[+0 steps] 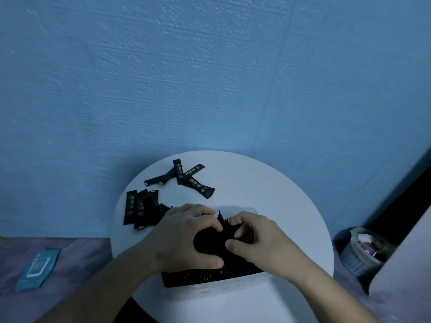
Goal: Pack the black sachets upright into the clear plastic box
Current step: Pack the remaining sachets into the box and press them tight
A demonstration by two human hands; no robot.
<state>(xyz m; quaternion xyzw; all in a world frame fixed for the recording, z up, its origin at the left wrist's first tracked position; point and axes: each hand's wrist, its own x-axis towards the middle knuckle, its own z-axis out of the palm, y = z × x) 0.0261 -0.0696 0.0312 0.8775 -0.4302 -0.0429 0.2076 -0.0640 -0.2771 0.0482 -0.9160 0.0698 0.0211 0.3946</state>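
Two forearms show at the lower edge of the frame, bare to the wrist. The left hand (186, 236) and right hand (258, 238) are bare as well, uncovered throughout.

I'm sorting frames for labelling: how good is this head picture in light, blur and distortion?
Head view: dim bluish light, no glare; the packed sachets in the clear box merge into one black mass under the left hand and right hand; the loose sachets on the table show their print; the right edge by the basket is smeared; the wide angle bends seams in the wall.
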